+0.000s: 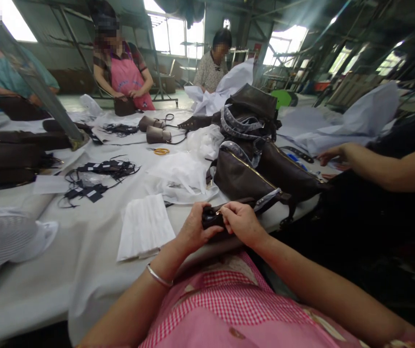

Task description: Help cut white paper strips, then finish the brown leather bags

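Close to the table's front edge, my left hand is wrapped around the left end of a dark brown leather bag. My right hand pinches a small gold-coloured metal piece on that bag, perhaps a zip pull; its exact kind is too small to tell. Part of the bag is hidden behind my right hand. Just beyond it lies a larger brown handbag with a gold zip and plastic-wrapped straps. Left of my hands is a stack of white sheets.
More brown bags are piled ahead. Clear plastic bags, yellow-handled scissors and black tags with cords lie on the pale-covered table. A fan sits left, by a metal post. A co-worker's arm reaches in at right.
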The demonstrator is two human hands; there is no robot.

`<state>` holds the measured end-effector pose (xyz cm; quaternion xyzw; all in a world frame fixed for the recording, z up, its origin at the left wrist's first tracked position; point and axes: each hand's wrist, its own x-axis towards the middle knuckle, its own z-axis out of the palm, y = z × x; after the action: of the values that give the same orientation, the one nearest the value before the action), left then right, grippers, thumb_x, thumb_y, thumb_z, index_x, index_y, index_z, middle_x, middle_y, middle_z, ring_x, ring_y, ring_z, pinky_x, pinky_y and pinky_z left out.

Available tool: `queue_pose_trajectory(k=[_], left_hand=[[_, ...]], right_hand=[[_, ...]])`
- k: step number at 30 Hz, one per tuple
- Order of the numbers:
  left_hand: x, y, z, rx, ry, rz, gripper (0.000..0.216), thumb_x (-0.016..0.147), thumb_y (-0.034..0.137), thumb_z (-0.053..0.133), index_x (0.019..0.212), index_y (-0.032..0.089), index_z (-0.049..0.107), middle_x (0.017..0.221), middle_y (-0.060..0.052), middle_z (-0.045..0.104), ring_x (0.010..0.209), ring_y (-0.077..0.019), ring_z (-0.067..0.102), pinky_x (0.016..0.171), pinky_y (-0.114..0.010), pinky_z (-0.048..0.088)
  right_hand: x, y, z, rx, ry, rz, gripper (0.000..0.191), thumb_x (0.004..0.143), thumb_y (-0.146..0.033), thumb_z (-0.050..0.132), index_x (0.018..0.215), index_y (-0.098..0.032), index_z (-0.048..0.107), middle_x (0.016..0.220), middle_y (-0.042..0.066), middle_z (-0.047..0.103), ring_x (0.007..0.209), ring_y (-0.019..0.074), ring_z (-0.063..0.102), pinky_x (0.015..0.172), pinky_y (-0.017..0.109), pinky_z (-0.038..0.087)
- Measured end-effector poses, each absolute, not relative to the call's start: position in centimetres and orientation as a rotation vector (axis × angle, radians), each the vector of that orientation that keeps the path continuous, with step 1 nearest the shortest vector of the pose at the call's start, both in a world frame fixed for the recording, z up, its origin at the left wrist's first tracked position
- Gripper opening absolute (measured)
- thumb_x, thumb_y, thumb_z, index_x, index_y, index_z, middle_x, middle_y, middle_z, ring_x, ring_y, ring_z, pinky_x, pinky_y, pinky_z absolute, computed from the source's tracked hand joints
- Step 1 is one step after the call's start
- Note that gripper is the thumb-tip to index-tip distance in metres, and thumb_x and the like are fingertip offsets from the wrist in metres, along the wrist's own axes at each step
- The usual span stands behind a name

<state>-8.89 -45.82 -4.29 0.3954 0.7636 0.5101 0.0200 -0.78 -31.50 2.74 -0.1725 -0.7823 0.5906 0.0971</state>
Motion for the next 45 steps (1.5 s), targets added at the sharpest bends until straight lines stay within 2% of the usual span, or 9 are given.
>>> queue_pose_trajectory(k=[5,9,13,21,28,33,39,42,45], left_hand=[[-9.7,-47.6,-3.9,1.407,2.368,1.71,0.046,0.078,0.033,0.075,0.116,0.022,0.053,0.119,-0.01,0.052,0.111,-0.0236,0.056,0.091,-0.041,0.053],[-9.8,-47.9,-3.2,1.583,2.484,1.482,0.036,0.085,0.031,0.067,0.12,0.025,0.06,0.12,-0.01,0.053,0.114,-0.0236,0.056,0.097,-0.042,0.051],[-9.8,-47.6,-2.8,1.624,2.57,1.36,0.038,0.087,0.034,0.065,0.123,0.024,0.06,0.118,-0.011,0.056,0.108,-0.0229,0.059,0.094,-0.039,0.052],[-10.0,-47.0,-2.7,1.687,2.671,1.218,0.017,0.091,0.032,0.057,0.097,0.019,0.067,0.1,-0.009,0.06,0.089,-0.0201,0.063,0.081,-0.035,0.055],[-9.2,-46.6,-3.8,1.518,2.668,1.418,0.016,0.088,0.031,0.061,0.099,0.02,0.061,0.101,-0.009,0.062,0.09,-0.0205,0.063,0.08,-0.036,0.055],[-9.7,-46.2,-4.7,1.115,2.558,1.734,0.052,0.075,0.039,0.075,0.117,0.02,0.051,0.098,-0.005,0.063,0.089,-0.0206,0.064,0.08,-0.036,0.054],[-10.4,-45.1,-4.1,1.223,2.444,1.595,0.014,0.082,0.028,0.064,0.092,0.019,0.06,0.086,-0.001,0.056,0.079,-0.0156,0.056,0.076,-0.031,0.049],[-10.1,-44.8,-4.0,1.212,2.465,1.578,0.013,0.079,0.026,0.065,0.087,0.019,0.058,0.083,0.0,0.053,0.077,-0.0153,0.053,0.074,-0.03,0.047],[-9.9,-45.1,-3.3,1.22,2.421,1.578,0.023,0.078,0.03,0.069,0.096,0.018,0.061,0.089,-0.002,0.055,0.082,-0.0172,0.055,0.077,-0.032,0.048]], right_hand=[[-0.9,-30.6,2.5,-0.514,-2.276,1.792,0.027,0.082,-0.038,0.054,0.062,-0.019,0.053,0.041,-0.006,0.048,0.033,0.0072,0.04,0.038,0.02,0.031],[-1.3,-30.4,2.1,-0.489,-2.274,1.796,0.028,0.082,-0.037,0.054,0.062,-0.019,0.053,0.041,-0.006,0.048,0.034,0.0072,0.041,0.038,0.019,0.032],[-1.4,-30.3,2.1,-0.483,-2.297,1.758,0.027,0.083,-0.035,0.053,0.062,-0.019,0.054,0.042,-0.006,0.049,0.035,0.0075,0.043,0.04,0.02,0.034],[-1.5,-30.0,2.1,-0.487,-2.385,1.561,0.025,0.085,-0.032,0.052,0.064,-0.019,0.057,0.042,-0.006,0.049,0.036,0.0091,0.045,0.042,0.021,0.037],[-1.5,-29.8,1.7,-0.475,-2.444,1.465,0.027,0.086,-0.035,0.05,0.066,-0.019,0.058,0.048,-0.004,0.054,0.038,0.0097,0.049,0.042,0.021,0.038],[-1.7,-29.5,1.7,-0.468,-2.456,1.456,0.028,0.085,-0.036,0.05,0.064,-0.019,0.057,0.048,-0.004,0.055,0.037,0.0095,0.049,0.041,0.021,0.037],[-2.3,-31.0,1.6,-0.459,-2.275,1.729,0.029,0.083,-0.036,0.052,0.058,-0.02,0.049,0.043,-0.006,0.047,0.035,0.0081,0.042,0.039,0.021,0.033],[-2.0,-31.3,1.7,-0.416,-2.282,1.783,0.028,0.083,-0.035,0.052,0.059,-0.02,0.049,0.043,-0.006,0.047,0.034,0.0072,0.041,0.039,0.02,0.032],[-1.6,-30.6,1.8,-0.384,-2.352,1.771,0.029,0.084,-0.037,0.053,0.061,-0.019,0.052,0.043,-0.006,0.047,0.034,0.0066,0.04,0.038,0.02,0.03]])
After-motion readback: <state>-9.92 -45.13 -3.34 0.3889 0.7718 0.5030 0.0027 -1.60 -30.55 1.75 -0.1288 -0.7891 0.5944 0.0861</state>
